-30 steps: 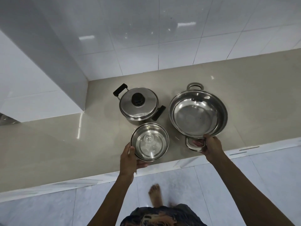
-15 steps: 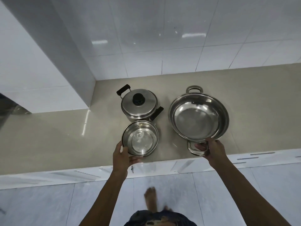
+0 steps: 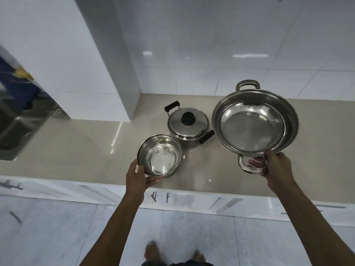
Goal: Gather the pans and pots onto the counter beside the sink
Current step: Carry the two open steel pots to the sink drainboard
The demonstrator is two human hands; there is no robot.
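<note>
Head view shows the left hand [image 3: 138,176] wrapped around the rim of a small shiny pot [image 3: 159,155] with a clear glass lid on it. The right hand [image 3: 276,169] grips the loop handle of a big round steel pan [image 3: 255,121], which is empty. Behind them a lidded pot [image 3: 187,124] with black handles sits on the smooth beige counter [image 3: 76,146]. A blurry sink [image 3: 17,129] is cut off at the left edge.
</note>
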